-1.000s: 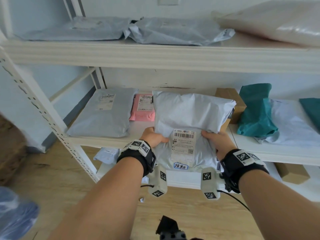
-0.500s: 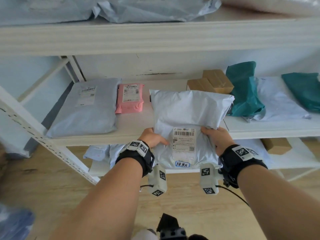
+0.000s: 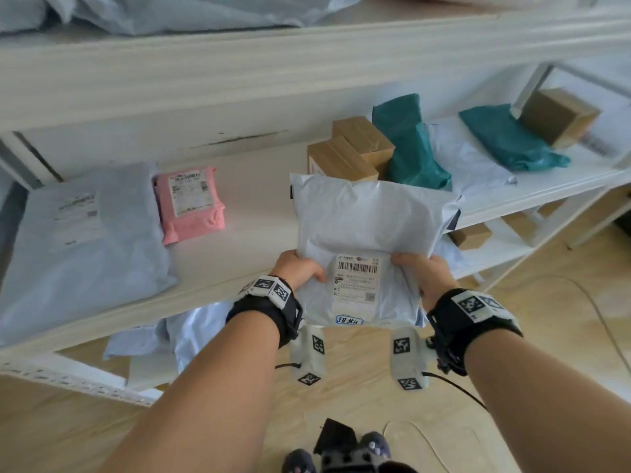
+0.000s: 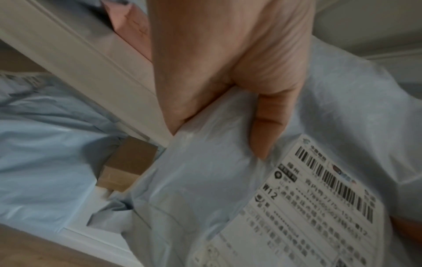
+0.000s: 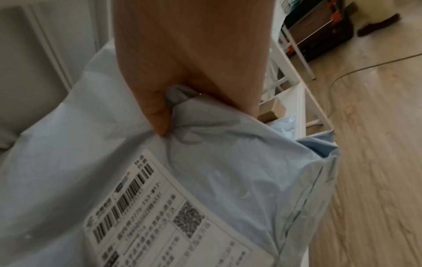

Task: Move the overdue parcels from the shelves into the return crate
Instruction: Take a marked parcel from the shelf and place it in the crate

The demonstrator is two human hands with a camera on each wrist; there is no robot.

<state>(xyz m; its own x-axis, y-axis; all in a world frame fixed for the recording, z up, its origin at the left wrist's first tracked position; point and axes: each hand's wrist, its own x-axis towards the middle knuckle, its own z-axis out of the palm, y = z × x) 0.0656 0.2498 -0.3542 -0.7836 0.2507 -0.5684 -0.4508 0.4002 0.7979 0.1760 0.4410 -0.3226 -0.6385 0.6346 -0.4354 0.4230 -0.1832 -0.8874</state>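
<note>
Our fingers are hidden under the grey parcel; left hand and right hand pinch its near corners, thumbs on top.

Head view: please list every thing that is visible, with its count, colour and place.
held parcel: 1, pale grey, label up, before the middle shelf
grey mailer: 1, pale grey, middle shelf, left
pink parcel: 1, pink, right of that mailer
cardboard boxes: 2, brown, behind the held parcel
teal bags: 2, teal, middle shelf, right
shelf unit: 1, white
left hand: grips the parcel's left edge
right hand: grips its right edge
</note>
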